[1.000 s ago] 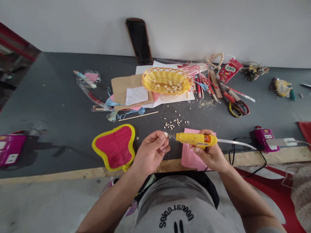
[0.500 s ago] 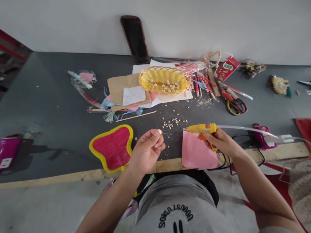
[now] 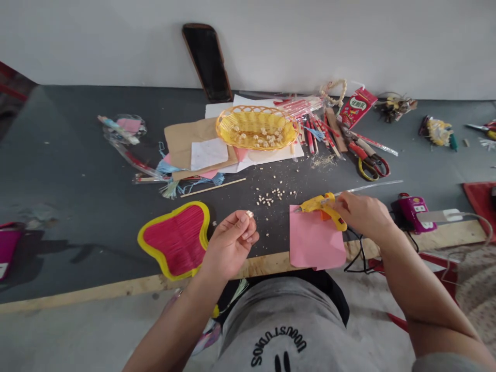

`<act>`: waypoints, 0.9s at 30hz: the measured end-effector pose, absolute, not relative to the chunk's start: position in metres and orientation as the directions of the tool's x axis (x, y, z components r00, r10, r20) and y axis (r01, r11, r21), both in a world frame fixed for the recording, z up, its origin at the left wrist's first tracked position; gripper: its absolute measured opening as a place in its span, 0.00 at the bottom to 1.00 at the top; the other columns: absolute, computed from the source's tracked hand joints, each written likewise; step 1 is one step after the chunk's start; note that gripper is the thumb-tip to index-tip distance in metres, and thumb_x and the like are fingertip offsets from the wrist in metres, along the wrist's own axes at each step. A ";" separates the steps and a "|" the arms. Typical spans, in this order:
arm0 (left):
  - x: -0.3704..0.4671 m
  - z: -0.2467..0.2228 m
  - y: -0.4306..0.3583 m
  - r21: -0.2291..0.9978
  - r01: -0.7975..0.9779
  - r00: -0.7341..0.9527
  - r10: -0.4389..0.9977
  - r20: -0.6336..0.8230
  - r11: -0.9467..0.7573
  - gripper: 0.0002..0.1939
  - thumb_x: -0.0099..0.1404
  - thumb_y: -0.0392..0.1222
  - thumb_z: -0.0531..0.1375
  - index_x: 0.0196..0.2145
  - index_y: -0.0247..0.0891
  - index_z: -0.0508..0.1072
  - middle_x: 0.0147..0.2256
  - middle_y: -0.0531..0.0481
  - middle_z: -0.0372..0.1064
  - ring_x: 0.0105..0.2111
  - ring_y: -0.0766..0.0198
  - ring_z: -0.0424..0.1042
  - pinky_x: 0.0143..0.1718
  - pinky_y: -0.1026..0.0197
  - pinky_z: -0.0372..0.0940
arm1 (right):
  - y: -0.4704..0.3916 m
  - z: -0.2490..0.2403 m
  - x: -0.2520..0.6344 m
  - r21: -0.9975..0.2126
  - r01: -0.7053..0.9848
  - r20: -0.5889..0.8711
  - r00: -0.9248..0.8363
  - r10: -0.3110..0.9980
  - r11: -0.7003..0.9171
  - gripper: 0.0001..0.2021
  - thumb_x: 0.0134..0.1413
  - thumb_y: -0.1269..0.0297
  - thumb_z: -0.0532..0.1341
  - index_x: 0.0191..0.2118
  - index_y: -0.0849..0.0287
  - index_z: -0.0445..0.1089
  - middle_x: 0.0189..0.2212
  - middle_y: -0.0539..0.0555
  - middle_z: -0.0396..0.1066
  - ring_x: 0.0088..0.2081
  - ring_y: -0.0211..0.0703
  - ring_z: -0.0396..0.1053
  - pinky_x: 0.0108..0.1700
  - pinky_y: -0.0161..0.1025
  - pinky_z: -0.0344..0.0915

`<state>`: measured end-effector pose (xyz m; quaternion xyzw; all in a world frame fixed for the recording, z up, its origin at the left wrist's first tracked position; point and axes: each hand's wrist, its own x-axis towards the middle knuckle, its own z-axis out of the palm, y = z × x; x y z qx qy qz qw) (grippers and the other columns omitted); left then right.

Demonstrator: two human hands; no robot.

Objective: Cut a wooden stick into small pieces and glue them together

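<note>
Between thumb and fingertips, my left hand (image 3: 233,236) pinches a small pale wooden piece (image 3: 249,214). My right hand (image 3: 360,213) is at the back end of a yellow glue gun (image 3: 315,203), whose nozzle points left over a pink paper sheet (image 3: 315,243); its fingers are curled and partly hidden. A clear glue stick (image 3: 372,187) runs right from behind the gun. Many tiny wooden bits (image 3: 271,196) lie scattered beyond my left hand. To its left is a red butterfly-like shape (image 3: 176,239) with a yellow rim.
A yellow basket (image 3: 256,129) holding small pale clusters stands on papers at the back. Right of it are red-wrapped sticks, scissors (image 3: 370,164) and a red carton (image 3: 356,107). A phone (image 3: 208,62) leans on the wall. A purple power block (image 3: 416,212) sits at right.
The glue gun has come down onto the pink paper, and my right hand has shifted from its handle to its rear. The strand of glue from my left hand's piece is no longer visible.
</note>
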<state>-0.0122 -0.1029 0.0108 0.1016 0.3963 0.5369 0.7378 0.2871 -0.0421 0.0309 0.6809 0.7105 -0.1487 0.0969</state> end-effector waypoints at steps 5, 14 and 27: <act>-0.012 0.008 -0.106 0.579 -0.699 0.118 0.867 -0.485 0.419 0.14 0.53 0.41 0.73 0.25 0.35 0.71 0.21 0.56 0.59 0.22 0.74 0.55 0.23 0.69 0.54 | -0.027 0.044 0.242 -0.291 0.845 -0.068 -0.486 0.871 0.449 0.10 0.68 0.65 0.54 0.42 0.58 0.74 0.41 0.55 0.77 0.44 0.46 0.72 0.45 0.40 0.63; -0.017 0.007 -0.113 0.594 -0.699 0.096 0.875 -0.474 0.398 0.15 0.54 0.42 0.73 0.25 0.35 0.70 0.21 0.57 0.58 0.22 0.73 0.54 0.23 0.68 0.53 | 0.007 0.020 0.153 -0.141 0.753 -0.297 -0.651 0.698 0.643 0.11 0.67 0.66 0.56 0.44 0.56 0.76 0.46 0.56 0.77 0.50 0.51 0.68 0.47 0.44 0.57; -0.019 0.006 -0.116 0.556 -0.728 0.121 0.873 -0.472 0.401 0.15 0.55 0.41 0.72 0.25 0.35 0.70 0.21 0.56 0.59 0.21 0.73 0.54 0.24 0.68 0.52 | 0.001 0.005 0.148 -0.041 0.749 -0.269 -0.645 0.715 0.661 0.13 0.67 0.70 0.50 0.45 0.60 0.73 0.47 0.61 0.75 0.49 0.52 0.67 0.47 0.48 0.54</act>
